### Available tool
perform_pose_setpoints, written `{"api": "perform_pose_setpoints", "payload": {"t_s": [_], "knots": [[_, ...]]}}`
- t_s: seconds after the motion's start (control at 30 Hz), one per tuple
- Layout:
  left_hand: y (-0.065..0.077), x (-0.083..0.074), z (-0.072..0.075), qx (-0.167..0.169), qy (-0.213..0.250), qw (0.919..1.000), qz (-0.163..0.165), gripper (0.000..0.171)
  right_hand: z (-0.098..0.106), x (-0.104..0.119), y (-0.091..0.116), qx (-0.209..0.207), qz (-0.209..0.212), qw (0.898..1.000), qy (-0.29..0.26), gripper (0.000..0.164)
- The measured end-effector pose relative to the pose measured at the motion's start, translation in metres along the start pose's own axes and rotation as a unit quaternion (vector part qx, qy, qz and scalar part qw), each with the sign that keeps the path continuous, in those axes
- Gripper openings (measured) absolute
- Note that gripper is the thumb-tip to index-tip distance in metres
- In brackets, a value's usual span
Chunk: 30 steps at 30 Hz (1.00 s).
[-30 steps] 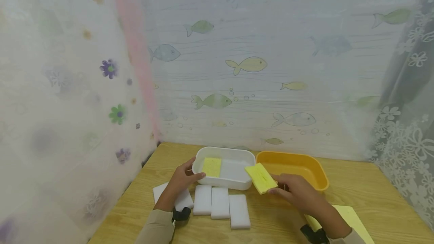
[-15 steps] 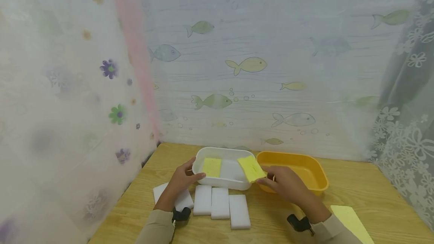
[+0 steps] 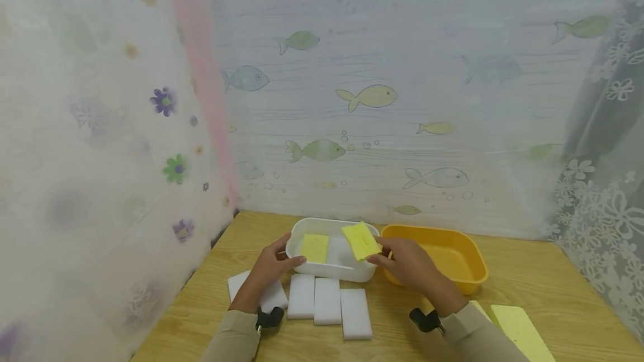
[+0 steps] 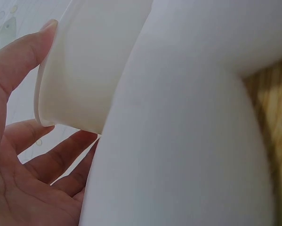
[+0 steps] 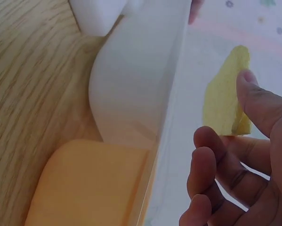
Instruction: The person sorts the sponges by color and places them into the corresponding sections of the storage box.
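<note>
Shifted leftward, the flat rectangular yellow sponge (image 3: 360, 240) is pinched by the right hand (image 3: 406, 262), slanting lengthwise forward-left from it over the rounded white plastic tub (image 3: 334, 271), gripped by the left hand (image 3: 273, 263).

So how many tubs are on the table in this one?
2: a white tub, gripped at its left end by the left hand, and an orange tub beside it, partly hidden behind the right hand. No other tub shows.

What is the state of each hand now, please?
Left hand: holding the white tray.
Right hand: holding a yellow sponge.
</note>
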<state>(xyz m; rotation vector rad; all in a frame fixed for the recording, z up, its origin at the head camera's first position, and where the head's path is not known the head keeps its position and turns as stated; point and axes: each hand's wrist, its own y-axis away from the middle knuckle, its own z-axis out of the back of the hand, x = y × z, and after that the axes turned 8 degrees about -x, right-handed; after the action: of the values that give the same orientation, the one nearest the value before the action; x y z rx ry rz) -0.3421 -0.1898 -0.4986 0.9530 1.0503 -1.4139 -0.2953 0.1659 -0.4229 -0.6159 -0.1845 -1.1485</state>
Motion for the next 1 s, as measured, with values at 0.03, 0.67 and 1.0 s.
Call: {"api": "perform_pose_setpoints", "payload": {"t_s": [0.03, 0.67, 1.0], "knots": [[0.000, 0.000, 0.000, 0.000, 0.001, 1.0000, 0.001, 0.103, -0.001, 0.001, -0.001, 0.000, -0.002, 1.000, 0.002, 0.054], [0.000, 0.000, -0.001, -0.008, 0.006, 0.9999, -0.002, 0.101, -0.025, 0.010, -0.032, 0.026, -0.004, 0.998, 0.060, 0.028], [0.000, 0.000, -0.001, -0.010, -0.011, 0.9999, 0.001, 0.101, -0.037, 0.019, -0.038, 0.014, 0.021, 0.993, 0.115, 0.043]]}}
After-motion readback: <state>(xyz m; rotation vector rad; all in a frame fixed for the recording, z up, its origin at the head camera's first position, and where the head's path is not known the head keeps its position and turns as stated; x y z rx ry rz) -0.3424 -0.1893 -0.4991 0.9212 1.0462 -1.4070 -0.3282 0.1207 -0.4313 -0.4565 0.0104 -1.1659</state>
